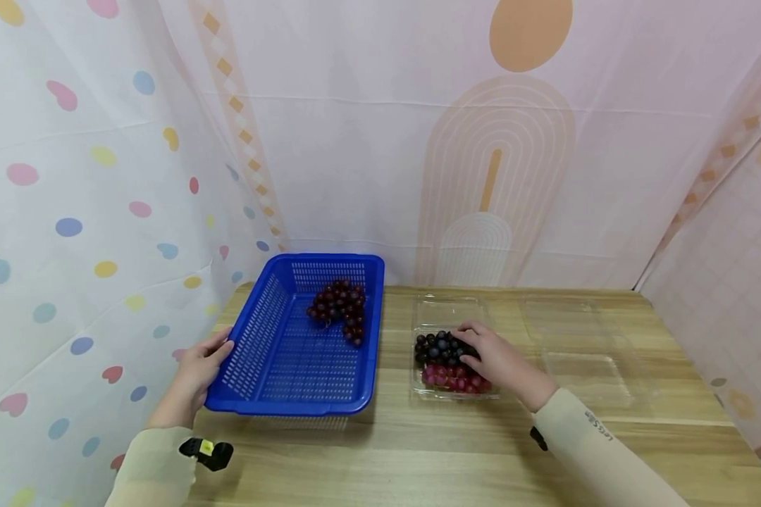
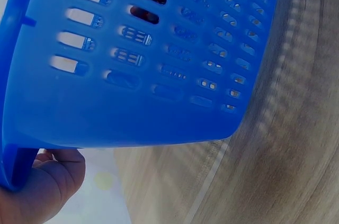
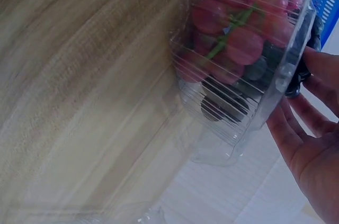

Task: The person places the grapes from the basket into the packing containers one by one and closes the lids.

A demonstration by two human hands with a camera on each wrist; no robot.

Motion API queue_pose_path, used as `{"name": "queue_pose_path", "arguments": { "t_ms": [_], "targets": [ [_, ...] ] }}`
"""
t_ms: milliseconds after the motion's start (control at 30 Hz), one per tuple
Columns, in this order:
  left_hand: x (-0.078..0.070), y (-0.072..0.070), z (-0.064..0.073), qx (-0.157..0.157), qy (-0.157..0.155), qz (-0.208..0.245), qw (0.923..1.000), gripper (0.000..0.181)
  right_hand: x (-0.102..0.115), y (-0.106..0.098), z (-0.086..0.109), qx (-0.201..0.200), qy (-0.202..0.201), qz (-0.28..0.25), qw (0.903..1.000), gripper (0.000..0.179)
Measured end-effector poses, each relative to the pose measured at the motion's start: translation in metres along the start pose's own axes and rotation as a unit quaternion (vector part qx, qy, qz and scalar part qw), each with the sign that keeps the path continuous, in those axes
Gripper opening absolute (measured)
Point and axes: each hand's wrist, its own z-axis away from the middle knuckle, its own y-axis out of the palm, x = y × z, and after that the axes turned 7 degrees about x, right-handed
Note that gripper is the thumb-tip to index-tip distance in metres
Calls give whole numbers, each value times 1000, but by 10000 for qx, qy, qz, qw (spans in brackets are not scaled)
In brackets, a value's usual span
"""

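At the left, a blue plastic basket (image 1: 292,412) with slotted walls holds a bunch of dark red grapes (image 1: 339,303). My left hand (image 1: 199,370) grips the basket's left rim; in the left wrist view its curled fingers (image 2: 66,173) show beneath the rim. To the right of the basket, an open clear plastic box (image 1: 418,391) holds a bunch of black grapes (image 1: 440,345) behind a bunch of pinkish-red grapes (image 1: 456,380). My right hand (image 1: 497,359) holds the black grapes at their right side, thumb and fingers bent around them at the box's rim. Some fingertips are hidden among the grapes.
A second clear plastic box (image 1: 590,373), its lid folded back, lies open at the right on the wooden table (image 1: 418,458). Patterned curtains (image 1: 355,176) hang behind the table and along its left and right sides.
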Motion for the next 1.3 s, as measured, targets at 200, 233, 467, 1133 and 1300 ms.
{"name": "queue_pose_path", "arguments": {
  "t_ms": [200,233,467,1133,1300],
  "targets": [
    [0,-2,1,12,-26,10,10000,56,1,-3,1,8,26,-241,9997,49],
    [0,-2,1,10,-25,2,10000,56,1,-3,1,5,39,-325,9995,49],
    [0,-5,3,19,-33,-125,9999,56,-5,-9,5,-232,139,-927,9953,45],
    [-86,49,28,-1415,2523,-2030,9355,45,-35,-28,20,-832,884,-1768,9767,44],
    [-114,101,35,-492,2875,-2014,9351,47,-44,-32,17,-731,1269,-2086,9670,47]
  ]
}}
